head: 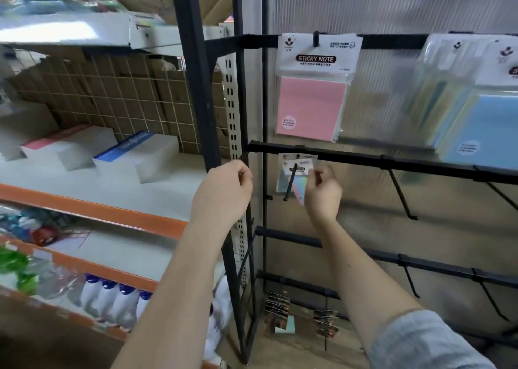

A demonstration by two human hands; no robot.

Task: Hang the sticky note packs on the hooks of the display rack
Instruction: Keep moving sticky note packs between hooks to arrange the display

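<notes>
A black display rack point(330, 155) stands in front of me with several bars and hooks. A small sticky note pack point(291, 176) with pastel sheets sits on the leftmost hook point(290, 185) of the second bar. My right hand point(322, 192) pinches the pack's right edge. My left hand point(228, 190) is curled at the rack's left upright, level with that bar, with nothing visible in it. On the top bar hang a large pink pack point(312, 94) and, at the right, blue packs point(482, 116).
Empty hooks point(402, 197) jut out along the second and third bars to the right. Small dark packets point(277, 309) hang near the floor. At left, orange-edged shelves point(92, 209) hold white boxes point(137, 155) and white bottles point(112, 298).
</notes>
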